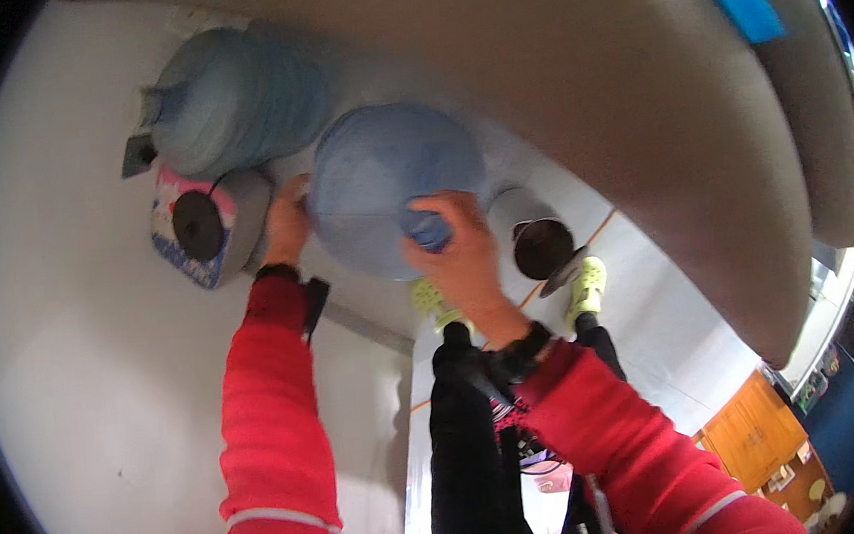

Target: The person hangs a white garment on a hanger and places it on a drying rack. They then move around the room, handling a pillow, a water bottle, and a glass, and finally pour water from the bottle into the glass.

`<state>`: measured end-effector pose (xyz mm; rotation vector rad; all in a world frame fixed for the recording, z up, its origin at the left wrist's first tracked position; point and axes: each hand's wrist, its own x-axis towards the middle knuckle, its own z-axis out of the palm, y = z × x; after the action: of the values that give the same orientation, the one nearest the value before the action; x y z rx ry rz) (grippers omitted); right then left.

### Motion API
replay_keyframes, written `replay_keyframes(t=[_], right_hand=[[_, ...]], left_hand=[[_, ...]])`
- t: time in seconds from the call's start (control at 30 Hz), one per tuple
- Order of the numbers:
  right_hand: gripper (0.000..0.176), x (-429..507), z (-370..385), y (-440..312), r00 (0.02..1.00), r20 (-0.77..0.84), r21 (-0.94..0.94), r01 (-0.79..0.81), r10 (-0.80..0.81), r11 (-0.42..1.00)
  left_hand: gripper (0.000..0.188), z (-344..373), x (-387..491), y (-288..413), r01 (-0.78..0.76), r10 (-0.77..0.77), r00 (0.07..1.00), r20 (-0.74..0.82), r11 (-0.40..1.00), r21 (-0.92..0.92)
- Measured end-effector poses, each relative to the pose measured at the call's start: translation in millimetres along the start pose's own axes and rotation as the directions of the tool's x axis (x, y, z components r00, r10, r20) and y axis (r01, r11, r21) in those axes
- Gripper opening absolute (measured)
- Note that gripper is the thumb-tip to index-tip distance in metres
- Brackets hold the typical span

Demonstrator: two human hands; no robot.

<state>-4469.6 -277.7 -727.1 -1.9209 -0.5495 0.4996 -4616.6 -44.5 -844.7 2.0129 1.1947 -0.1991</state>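
A large blue plastic water jug [359, 174] stands before me, its capped neck [426, 231] towards the camera. My right hand [459, 245] is wrapped around that neck, thumb and fingers on either side of it. At the jug's left edge is my left hand [289, 221]; its fingertips are partly hidden, and whether they grip the jug is unclear. Another clear bluish water jug [234, 105] lies tilted further up on the left, with its neck pointing left. The image is somewhat blurred around the jugs.
Left of my left hand sits a printed carton [168, 227] with a dark round object [198, 225] on it. A cylindrical bin [525, 218] with a dark opening stands near my right shoe [588, 288]. A large beige-brown padded surface [647, 99] fills the upper right. White wall [104, 368] rises left.
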Motion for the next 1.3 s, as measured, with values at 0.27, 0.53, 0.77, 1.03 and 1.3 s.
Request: replay_keyframes(t=[0.27,0.53,0.77,1.03,1.3], right_hand=[[0.043,47,76,-44,0.971,-0.057,0.003,-0.232,0.232,0.973],[0.035,22,45,-43,0.918,0.317,0.328,-0.34,0.237,0.881],[0.018,-92,-118,41,0.905,0.357,0.217,-0.322,0.232,0.922],[0.031,-181,-220,162,0.767,0.159,-0.577,-0.439,0.622,0.689],[0.053,-135,-143,213,0.783,0.325,-0.545,-0.303,0.53,0.782]], left_hand=[[0.043,-106,-112,242,-0.584,0.503,0.754,-0.423,0.808,-0.079],[0.054,-86,-104,446,-0.807,0.877,0.437,-0.2,0.48,0.345],[0.051,-100,-114,412,-0.794,0.785,0.563,-0.258,0.601,0.096],[0.06,-108,-109,224,-0.202,0.319,0.943,-0.092,0.77,0.606],[0.065,-85,-51,172,-0.183,0.221,0.975,0.016,0.765,0.617]])
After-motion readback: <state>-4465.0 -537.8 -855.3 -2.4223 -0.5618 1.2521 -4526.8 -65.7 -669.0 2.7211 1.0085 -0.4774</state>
